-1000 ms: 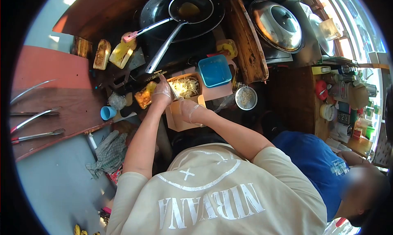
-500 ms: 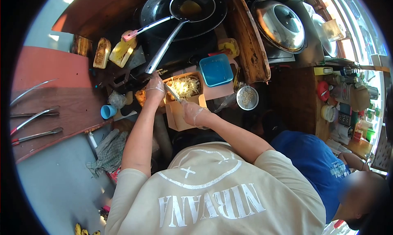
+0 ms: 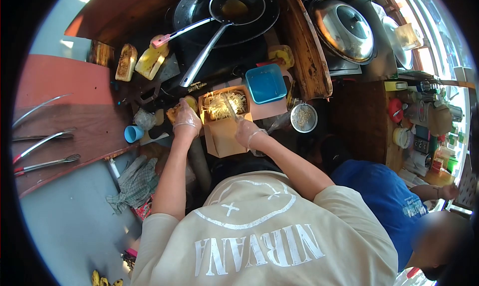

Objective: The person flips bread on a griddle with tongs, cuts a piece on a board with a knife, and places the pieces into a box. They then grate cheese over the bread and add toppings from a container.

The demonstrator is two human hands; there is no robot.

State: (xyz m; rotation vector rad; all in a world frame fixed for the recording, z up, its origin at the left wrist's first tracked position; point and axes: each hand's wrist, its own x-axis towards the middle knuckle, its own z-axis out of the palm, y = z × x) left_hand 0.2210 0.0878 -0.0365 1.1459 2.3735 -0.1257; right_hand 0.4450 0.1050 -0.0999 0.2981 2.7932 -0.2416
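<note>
An open cardboard food box (image 3: 219,136) stands in front of me, with pale shredded topping (image 3: 219,105), like grated cheese, heaped inside. My right hand (image 3: 246,132), in a clear plastic glove, is closed around a knife (image 3: 230,106), whose blade lies over the shreds. Just left of the box is my gloved left hand (image 3: 186,118), its fingers curled at a browned piece of bread (image 3: 172,113); the hand covers much of that piece. A blue plastic tub (image 3: 266,83) sits right of the box.
A strainer (image 3: 212,46) and a pink-handled utensil (image 3: 167,39) rest across a black wok (image 3: 189,16). Toasted bread (image 3: 126,62) lies at left, near a blue cup (image 3: 133,134). A metal bowl (image 3: 303,117) stands right. A person in blue (image 3: 371,193) is beside me.
My left hand has moved down and left, away from the strainer's handle end, to the bread beside the box. The knife blade has swung over the shreds; my right hand has shifted slightly right.
</note>
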